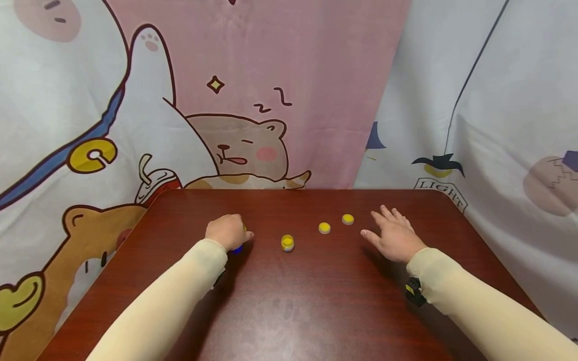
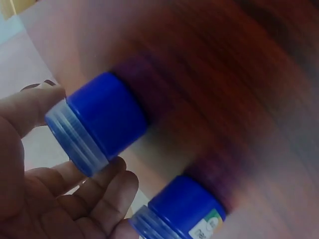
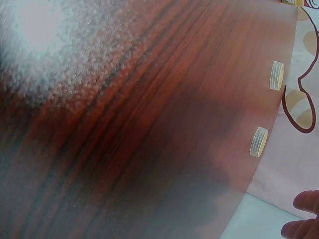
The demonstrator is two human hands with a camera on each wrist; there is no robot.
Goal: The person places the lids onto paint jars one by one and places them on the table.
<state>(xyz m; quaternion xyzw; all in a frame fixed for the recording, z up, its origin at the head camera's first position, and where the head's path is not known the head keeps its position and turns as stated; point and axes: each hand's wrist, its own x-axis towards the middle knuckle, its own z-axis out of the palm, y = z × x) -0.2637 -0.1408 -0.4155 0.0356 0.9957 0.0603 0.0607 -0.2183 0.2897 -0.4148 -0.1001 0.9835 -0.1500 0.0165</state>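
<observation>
My left hand is at the left part of the table. In the left wrist view its thumb and fingers grip the clear lid of a blue jar. A second blue jar with a clear lid stands beside it, near the fingertips. From the head view, the hand hides most of both. To the right is a yellow jar without a lid. My right hand, fingers spread and holding nothing, hovers over the table right of two yellow-topped lids, the nearer and the farther.
The brown wooden table ends at a cartoon-printed curtain behind. A bit of yellow shows past the left hand; its kind is hidden. A dark wrist camera sits under the right sleeve.
</observation>
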